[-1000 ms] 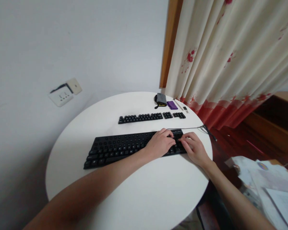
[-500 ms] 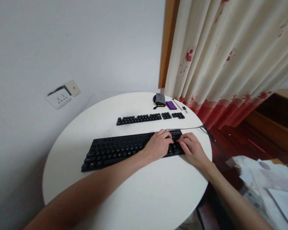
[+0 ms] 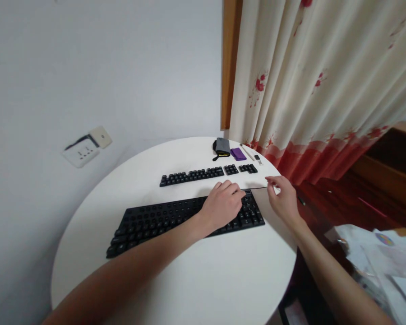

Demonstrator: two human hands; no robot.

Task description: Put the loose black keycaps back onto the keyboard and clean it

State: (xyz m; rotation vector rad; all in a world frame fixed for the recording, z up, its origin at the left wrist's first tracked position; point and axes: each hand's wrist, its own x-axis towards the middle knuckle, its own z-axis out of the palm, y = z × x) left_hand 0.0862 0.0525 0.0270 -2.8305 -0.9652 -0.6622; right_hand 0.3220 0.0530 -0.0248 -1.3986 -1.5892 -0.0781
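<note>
A black keyboard (image 3: 145,230) lies across the white round table (image 3: 203,275), its upper rows looking bare of caps. My left hand (image 3: 223,203) rests on its right part, fingers bent over it and hiding the keys underneath. Off the keyboard's right end, my right hand (image 3: 284,198) is raised with thumb and forefinger apart. Nothing shows between those fingers, though the tips are small and partly blurred. Beyond the keyboard, loose black keycaps stand in a long row (image 3: 192,176), with a small group (image 3: 230,169) and another group (image 3: 248,168) to its right.
At the table's far side lie a grey pouch (image 3: 222,147), a purple cloth (image 3: 238,154), a thin pale stick (image 3: 246,152) and a small black-and-clear item (image 3: 258,159). A cable (image 3: 257,188) runs behind the keyboard. White bags and papers (image 3: 375,253) sit right, below the table.
My right hand has lifted off the number pad and moved right and away from me, leaving the pad in view. My left hand stays on the keyboard. The view has shifted slightly.
</note>
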